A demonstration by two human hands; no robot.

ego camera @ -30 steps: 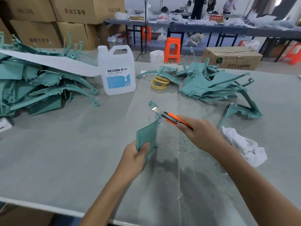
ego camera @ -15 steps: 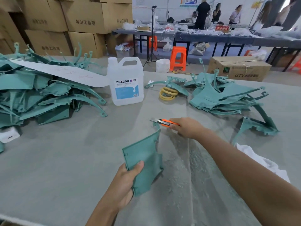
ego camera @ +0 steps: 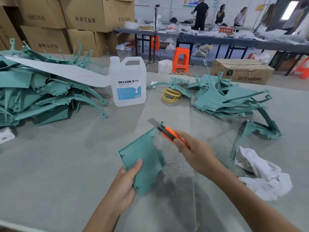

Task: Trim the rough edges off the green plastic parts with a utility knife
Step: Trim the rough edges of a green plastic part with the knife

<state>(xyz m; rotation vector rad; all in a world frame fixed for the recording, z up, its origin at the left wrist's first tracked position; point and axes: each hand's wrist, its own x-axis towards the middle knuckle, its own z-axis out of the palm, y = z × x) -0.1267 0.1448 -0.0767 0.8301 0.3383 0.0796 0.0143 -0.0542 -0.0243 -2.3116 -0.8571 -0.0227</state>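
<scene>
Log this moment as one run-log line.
left hand: holds green plastic part, thumb on top | right hand: grips utility knife, blade out near part's far edge, contact unclear (blur)

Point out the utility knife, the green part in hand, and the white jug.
utility knife (ego camera: 167,133): head view, orange handle.
green plastic part (ego camera: 143,155): head view, flat face.
white jug (ego camera: 128,90): head view, blue label.

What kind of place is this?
Probably a factory finishing workshop: heaps of green moulded plastic parts lie on the grey worktable, brown cardboard cartons are stacked behind, and people work at long tables.
</scene>
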